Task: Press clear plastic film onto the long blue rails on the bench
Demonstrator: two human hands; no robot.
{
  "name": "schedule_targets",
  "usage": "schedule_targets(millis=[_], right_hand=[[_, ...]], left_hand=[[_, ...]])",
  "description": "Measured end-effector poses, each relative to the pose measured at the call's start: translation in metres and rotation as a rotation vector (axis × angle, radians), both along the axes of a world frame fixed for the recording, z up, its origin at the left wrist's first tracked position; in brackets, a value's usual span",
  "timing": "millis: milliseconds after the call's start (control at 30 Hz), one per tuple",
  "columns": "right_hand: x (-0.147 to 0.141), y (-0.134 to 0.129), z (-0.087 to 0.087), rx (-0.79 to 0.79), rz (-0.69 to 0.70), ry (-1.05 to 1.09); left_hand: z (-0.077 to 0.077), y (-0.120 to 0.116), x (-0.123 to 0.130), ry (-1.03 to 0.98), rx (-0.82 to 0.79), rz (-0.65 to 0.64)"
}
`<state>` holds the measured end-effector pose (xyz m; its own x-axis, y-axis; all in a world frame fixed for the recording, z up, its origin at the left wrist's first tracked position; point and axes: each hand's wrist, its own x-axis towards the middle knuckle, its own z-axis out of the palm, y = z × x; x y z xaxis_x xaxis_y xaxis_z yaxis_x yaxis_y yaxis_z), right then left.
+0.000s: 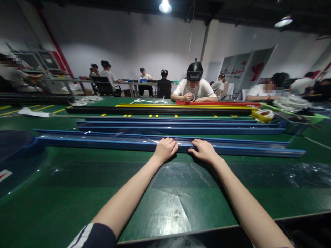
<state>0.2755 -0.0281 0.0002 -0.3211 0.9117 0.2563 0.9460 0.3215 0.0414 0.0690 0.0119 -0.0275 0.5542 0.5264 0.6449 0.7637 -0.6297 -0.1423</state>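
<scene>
A long blue plastic channel lies across the table in front of me, with clear film glinting inside it. My left hand is closed over its near wall around the middle, fingers curled across the top edge. A little to the right, my right hand grips the same wall, its fingers bent over the edge and its thumb held apart. The undersides of both hands are hidden. Nearer to me, a flat strip of clear plastic film stretches across the green table, partly beneath my forearms.
More blue channels lie behind, then black, yellow and red ones. A dark blue rounded object is at left. White coiled tubing sits at right. A co-worker faces me across the table.
</scene>
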Motion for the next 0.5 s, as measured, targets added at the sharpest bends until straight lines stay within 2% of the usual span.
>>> schedule_targets(millis=[500], right_hand=[[0.0007, 0.0009, -0.0002, -0.014, -0.009, 0.008]], left_hand=[[-0.0023, 0.0017, 0.0043, 0.003, -0.036, 0.070]])
